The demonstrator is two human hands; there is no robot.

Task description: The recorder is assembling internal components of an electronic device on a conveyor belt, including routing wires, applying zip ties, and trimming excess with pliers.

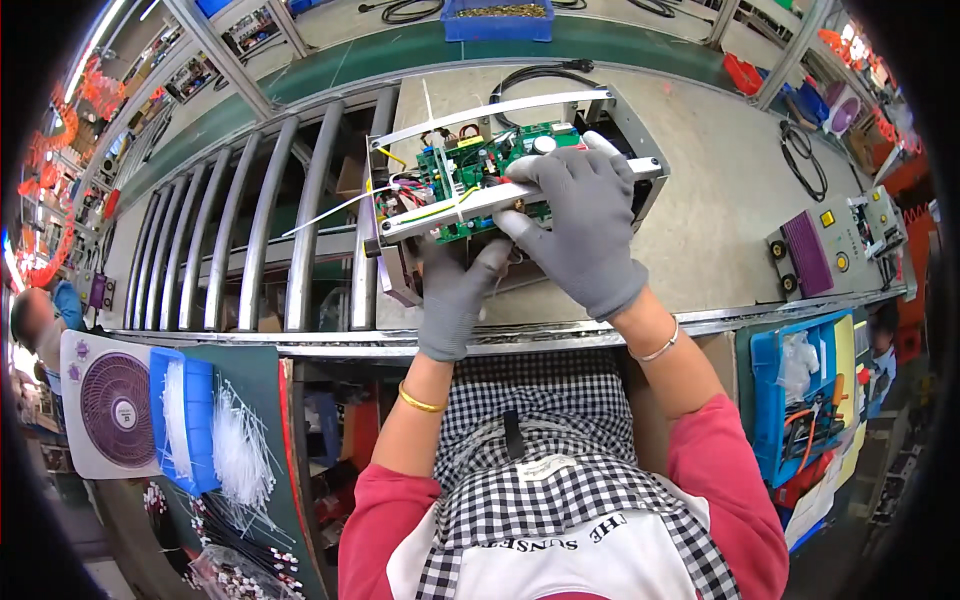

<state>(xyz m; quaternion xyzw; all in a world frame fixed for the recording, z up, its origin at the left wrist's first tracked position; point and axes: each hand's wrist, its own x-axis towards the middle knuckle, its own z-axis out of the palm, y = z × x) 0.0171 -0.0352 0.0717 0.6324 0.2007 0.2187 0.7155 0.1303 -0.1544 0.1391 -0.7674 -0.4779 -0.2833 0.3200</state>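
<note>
On the bench lies an open metal chassis (650, 182) holding green circuit boards (480, 165) and coloured wires. A silver metal bar (480, 203) crosses its near side, with a yellow-green wire along it. My gloved right hand (585, 225) is closed over the bar's right part, fingers on top and thumb at its near side. Below the bar's left part is my gloved left hand (455, 300), its thumb raised and its other fingers hidden by the chassis. A white cable tie (325, 215) sticks out at the left, and another (428, 100) rises behind.
Metal rollers (255, 225) lead off left. A black cable (535, 72) lies behind the chassis. At right stand a purple-sided unit (835, 245) and a blue tool tray (768, 400). A blue bin (205, 420), loose white cable ties (240, 450) and a fan (115, 410) are at lower left.
</note>
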